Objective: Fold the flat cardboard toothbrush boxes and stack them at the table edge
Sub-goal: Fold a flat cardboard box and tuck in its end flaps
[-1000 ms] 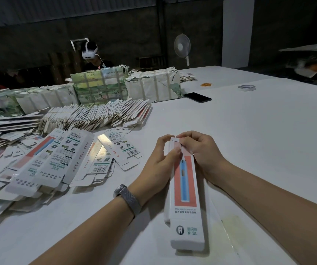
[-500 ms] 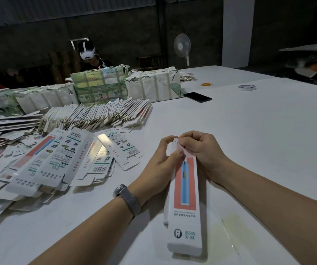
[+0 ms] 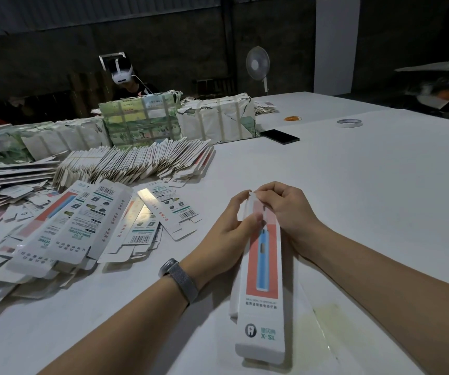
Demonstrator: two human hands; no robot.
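- Cardboard, white with a red panel and a blue toothbrush printed on it: the toothbrush box (image 3: 262, 280) lies lengthwise on the white table (image 3: 366, 190), its far end raised between both hands.
- Left hand (image 3: 228, 231), just left of the box's far end, curls round that end, thumb pressing on the top face; a grey watch band (image 3: 180, 278) sits on its wrist.
- Right hand (image 3: 285, 209), just right of the same end, pinches the small end flap with curled fingers.
- Loose flat boxes (image 3: 82, 226) lie scattered well left of the held box.
- A leaning row of flat boxes (image 3: 136, 163) stands beyond those, and strapped bundles (image 3: 142, 120) behind it.
- A black phone (image 3: 279, 136) lies far beyond the box, near the bundles.
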